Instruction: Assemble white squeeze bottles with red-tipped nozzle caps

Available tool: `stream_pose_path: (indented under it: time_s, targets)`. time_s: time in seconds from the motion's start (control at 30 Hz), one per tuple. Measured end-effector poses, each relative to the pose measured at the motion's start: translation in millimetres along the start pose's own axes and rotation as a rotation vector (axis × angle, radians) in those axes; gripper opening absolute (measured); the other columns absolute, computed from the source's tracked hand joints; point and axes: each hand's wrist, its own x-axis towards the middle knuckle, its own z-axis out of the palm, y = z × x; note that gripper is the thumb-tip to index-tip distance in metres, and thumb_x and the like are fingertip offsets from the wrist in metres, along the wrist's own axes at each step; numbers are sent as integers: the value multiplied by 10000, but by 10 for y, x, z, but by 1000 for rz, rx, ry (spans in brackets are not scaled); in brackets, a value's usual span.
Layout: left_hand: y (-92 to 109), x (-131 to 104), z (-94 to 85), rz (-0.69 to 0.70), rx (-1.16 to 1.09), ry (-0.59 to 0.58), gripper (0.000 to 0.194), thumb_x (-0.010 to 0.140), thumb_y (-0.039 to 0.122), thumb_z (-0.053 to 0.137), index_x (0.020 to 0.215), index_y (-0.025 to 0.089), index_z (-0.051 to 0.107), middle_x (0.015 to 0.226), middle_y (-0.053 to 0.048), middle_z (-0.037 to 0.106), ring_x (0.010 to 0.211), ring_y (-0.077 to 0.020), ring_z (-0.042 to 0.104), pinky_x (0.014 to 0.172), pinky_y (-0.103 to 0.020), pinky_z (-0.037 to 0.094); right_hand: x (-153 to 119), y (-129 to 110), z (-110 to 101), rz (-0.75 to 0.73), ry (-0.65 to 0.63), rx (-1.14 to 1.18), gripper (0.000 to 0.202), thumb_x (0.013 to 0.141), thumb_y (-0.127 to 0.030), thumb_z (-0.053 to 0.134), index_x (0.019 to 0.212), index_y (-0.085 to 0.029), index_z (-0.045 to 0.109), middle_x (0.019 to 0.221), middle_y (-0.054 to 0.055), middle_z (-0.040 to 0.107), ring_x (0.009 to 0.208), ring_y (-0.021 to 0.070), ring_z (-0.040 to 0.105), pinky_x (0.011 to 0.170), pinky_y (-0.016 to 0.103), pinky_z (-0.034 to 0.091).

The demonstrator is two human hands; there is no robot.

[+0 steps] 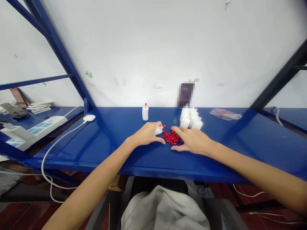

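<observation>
My left hand (149,133) is closed around a small white squeeze bottle (158,130), tilted with its red-tipped end pointing right. Just beside it, a loose heap of small red caps (171,138) lies on the blue table (115,137). My right hand (190,140) rests at the heap's right side, thumb and fingers spread apart around the caps. Whether a cap sits under its fingers I cannot tell. Behind the right hand stands a cluster of several white bottles (190,118). Farther back on the left, one white bottle with a red cap (145,113) stands upright.
A clear plastic bag (225,113) with something red in it lies at the back right. On the left are a white round device (89,118) with its cable and a power strip (38,131). Blue frame posts (64,54) rise at the table's sides.
</observation>
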Motion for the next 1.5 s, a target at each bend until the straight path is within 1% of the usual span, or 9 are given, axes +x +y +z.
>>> stream_pose_path:
  time_s: [0.13,0.37,0.63,0.8,1.07,1.17,1.27,1.4,1.5]
  targets:
    - [-48,43,-49,-46,-114,-96,516,676,567,806,874,202,499,721,23,633,661,-183,582,605,-262,363,118,-3,13,3,-42,-4,815,867,-782,401,1396,-162,403,1027,138,694,756,316,704,517,294,308]
    - [-115,139,-59,-11,-152,-109,490,670,526,821,858,206,501,728,26,645,670,-182,590,608,-261,370,227,-45,13,-15,33,-32,844,853,-804,389,1393,-155,410,1254,184,567,740,274,691,484,283,296]
    - [-185,169,-23,-33,-187,-78,512,664,562,808,858,205,497,769,7,664,694,-196,612,636,-281,409,323,-82,16,15,-53,1,882,846,-843,264,1338,-134,444,1156,180,572,721,276,684,471,283,304]
    - [-228,159,-37,-42,-202,-41,522,659,564,808,824,206,467,768,1,670,694,-197,616,630,-287,412,378,-121,-7,22,-50,-8,933,823,-865,243,1325,-106,452,1144,193,570,730,293,689,500,299,346]
    - [-247,131,-54,-67,-271,-5,477,695,535,782,809,203,461,765,-1,673,694,-186,610,640,-290,421,457,-134,-33,-47,-65,-48,838,868,-820,230,1171,-99,533,993,156,633,737,300,691,583,328,404]
    - [-249,109,-54,-78,-266,71,448,728,536,757,800,196,473,752,10,641,690,-167,580,629,-272,405,522,-159,-23,-33,-64,-50,797,892,-793,235,1160,-107,538,998,169,655,793,310,697,638,343,434]
    - [-256,76,-42,-149,-293,171,423,782,556,699,840,190,495,762,9,638,643,-144,571,611,-261,416,588,-184,-6,-20,-48,-55,775,907,-775,243,1173,-112,543,1010,185,669,814,316,703,661,351,449]
    - [-256,28,-12,-247,-411,224,429,848,604,598,901,193,485,723,5,652,521,-118,556,562,-253,446,656,-196,4,-15,-33,-54,745,924,-750,261,1200,-120,546,1007,186,683,821,324,710,665,352,457]
    - [-228,-1,3,-291,-382,264,435,874,630,544,893,199,485,680,9,640,500,-123,553,544,-246,434,708,-209,-4,-12,-30,-49,715,939,-725,275,1176,-115,562,996,185,689,825,317,713,665,344,458]
